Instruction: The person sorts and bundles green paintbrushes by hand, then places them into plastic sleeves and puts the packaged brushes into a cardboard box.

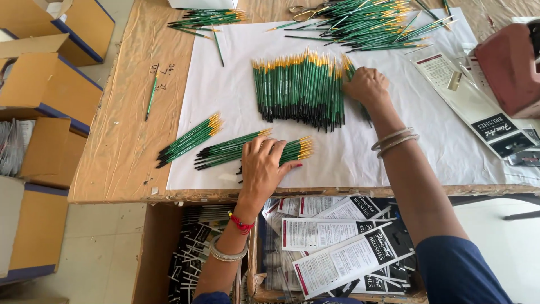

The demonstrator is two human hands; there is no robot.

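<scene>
The table (121, 163) is covered in brown paper, with a white sheet (349, 152) laid over its middle; all positions below are given relative to that sheet. At the sheet's centre lies the big row of green paintbrushes (298, 93), tips aligned and yellow ferrules pointing away from the person. A loose, unsorted heap of brushes (365, 25) lies at the sheet's far edge, and a smaller bunch (208, 18) sits at its far left corner. Three small counted bundles (233, 147) rest near the sheet's near edge — sorting appears partly done, with the far heap left to work through. The left hand (264, 169) lies flat, fingers spread, on the middle and right bundles. The right hand (367, 85) presses against the right end of the big row, fingers curled onto the brushes. A single stray brush (152, 93) lies left of the sheet on the brown paper. Below the sheet's near edge, an open carton holds packaged brush sets (337, 247); cardboard boxes (45, 84) stand on the floor to the left.
</scene>
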